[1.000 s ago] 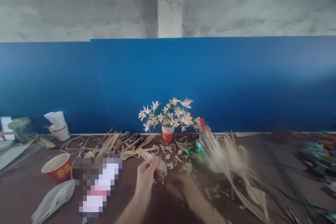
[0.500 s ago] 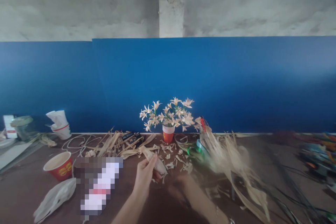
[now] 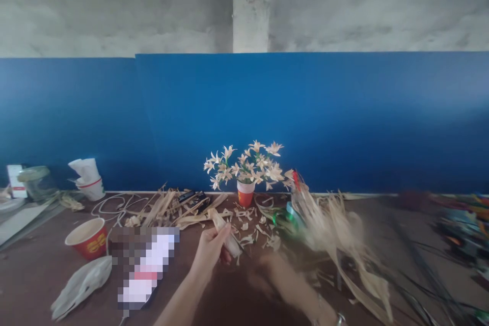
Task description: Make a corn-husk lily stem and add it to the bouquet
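My left hand (image 3: 214, 247) is closed round a pale, dried husk piece (image 3: 231, 245), which looks like corn husk and slants across the fingers. To its right my right hand (image 3: 269, 272) is smeared by motion, its fingers unreadable. A thin dark line lies between the two hands, too blurred to name. Beyond them, small husk scraps (image 3: 250, 238) are scattered over the brown tabletop (image 3: 229, 300). A bouquet of cream husk-like flowers (image 3: 263, 163) stands upright in a red-and-white paper cup (image 3: 245, 195) at the back.
Long husk strips (image 3: 336, 229) are heaped at the right, near green ribbon (image 3: 286, 218). More strips (image 3: 156, 206) lie back left. A red paper bowl (image 3: 88, 242), a plastic bag (image 3: 82, 285) and a pixelated object (image 3: 147, 270) are on the left. A blue partition (image 3: 244, 102) stands behind.
The view has shifted slightly. My left hand keeps its grip on the husk piece. My right hand stays blurred and has moved a little to the right.
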`<act>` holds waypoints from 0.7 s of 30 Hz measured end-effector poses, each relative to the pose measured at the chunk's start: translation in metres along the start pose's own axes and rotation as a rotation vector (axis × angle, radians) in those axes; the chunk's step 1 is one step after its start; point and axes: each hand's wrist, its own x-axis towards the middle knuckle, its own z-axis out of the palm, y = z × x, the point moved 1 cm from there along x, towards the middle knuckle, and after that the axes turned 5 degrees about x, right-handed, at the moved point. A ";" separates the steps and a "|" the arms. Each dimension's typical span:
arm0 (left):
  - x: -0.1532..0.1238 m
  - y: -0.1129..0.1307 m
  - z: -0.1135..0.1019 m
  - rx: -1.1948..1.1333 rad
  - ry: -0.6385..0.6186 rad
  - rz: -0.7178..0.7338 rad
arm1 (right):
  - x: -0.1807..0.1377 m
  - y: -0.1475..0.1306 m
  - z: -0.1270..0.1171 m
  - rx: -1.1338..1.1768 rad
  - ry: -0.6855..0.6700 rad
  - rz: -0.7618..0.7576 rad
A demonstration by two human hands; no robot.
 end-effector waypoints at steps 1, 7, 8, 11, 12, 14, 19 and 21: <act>0.000 0.000 0.000 0.013 -0.015 0.007 | 0.000 0.001 -0.001 -0.010 -0.005 0.006; 0.001 0.001 -0.001 0.096 -0.070 0.033 | -0.002 0.005 -0.007 -0.025 -0.042 0.022; 0.001 0.001 -0.002 0.107 -0.075 0.031 | -0.003 0.004 -0.009 -0.041 -0.043 0.007; 0.001 0.002 -0.003 0.134 -0.096 0.035 | -0.004 -0.002 -0.012 -0.102 -0.045 -0.054; 0.001 0.002 -0.003 0.140 -0.102 0.036 | -0.004 -0.004 -0.012 -0.117 -0.053 -0.061; 0.001 0.001 -0.004 0.149 -0.115 0.045 | -0.004 -0.006 -0.013 -0.135 -0.064 -0.060; 0.004 -0.004 -0.004 0.141 -0.107 0.062 | -0.004 -0.005 -0.012 -0.142 -0.067 -0.030; 0.005 -0.005 -0.005 0.121 -0.067 0.070 | -0.004 -0.005 -0.011 -0.129 -0.075 -0.024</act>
